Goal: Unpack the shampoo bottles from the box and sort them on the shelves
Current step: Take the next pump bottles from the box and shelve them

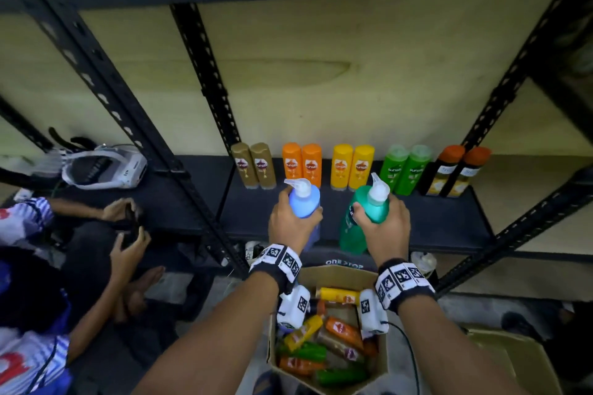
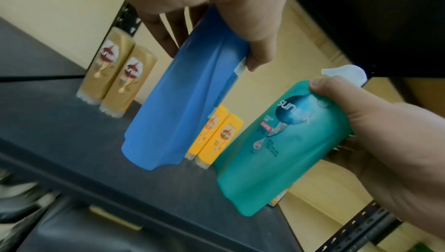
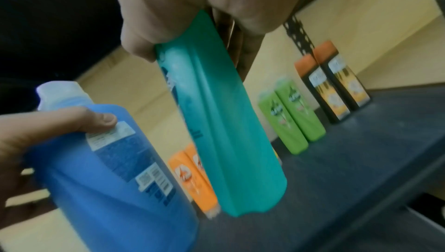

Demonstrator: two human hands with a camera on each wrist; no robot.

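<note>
Left hand (image 1: 290,221) is wrapped round the upper body of a blue pump bottle (image 2: 183,92), thumb on the back label, fingers on the far face; the bottle hangs upright, its base just above the front of the dark shelf (image 1: 256,218), whether touching cannot be told. Behind it along the back of the shelf stand paired small bottles: gold (image 1: 253,165), orange (image 1: 301,163), yellow (image 1: 352,167), green (image 1: 405,170), and dark ones with orange caps (image 1: 454,171). Right hand (image 1: 382,223) grips a teal pump bottle (image 3: 216,115) likewise near the shoulder, thumb on the front label; its base hangs clear of the shelf and tilted. Judgement: both pump bottles are large, appear full, so heavy for a one-hand hold; walls are stiff plastic, smooth and likely slippery, so the waist below the shoulder is the sound hold, not the pump head, which may turn or depress. The cardboard box (image 1: 340,272) below the wrists holds more small bottles, lying loose.
</note>
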